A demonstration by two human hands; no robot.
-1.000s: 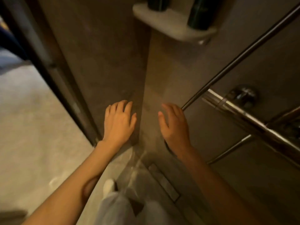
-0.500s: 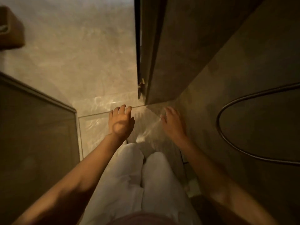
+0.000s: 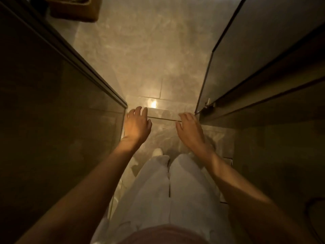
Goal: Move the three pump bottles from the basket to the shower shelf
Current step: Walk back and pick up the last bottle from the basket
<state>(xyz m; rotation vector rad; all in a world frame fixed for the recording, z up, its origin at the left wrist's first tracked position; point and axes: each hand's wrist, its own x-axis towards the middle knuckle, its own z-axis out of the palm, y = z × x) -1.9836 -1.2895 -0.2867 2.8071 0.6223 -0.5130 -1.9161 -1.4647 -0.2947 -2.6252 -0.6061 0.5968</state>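
A brown basket [image 3: 75, 10] sits on the tiled floor at the top left, partly cut off by the frame; its contents cannot be made out. My left hand [image 3: 136, 125] hangs in front of me with fingers apart and nothing in it. Level with it, my right hand [image 3: 190, 132] is also spread and empty. Both hover over the floor at the shower doorway. No pump bottles and no shower shelf are in view.
A dark glass panel [image 3: 52, 103] runs along the left and a glass door [image 3: 246, 59] stands on the right, leaving a narrow gap. Pale floor tiles [image 3: 144, 55] stretch ahead toward the basket. White trouser legs [image 3: 168, 191] fill the lower middle.
The view has swung away from the shower corner, shelf and tap rails to the doorway and bathroom floor. The basket has come into view at top left. Both hands stay empty.
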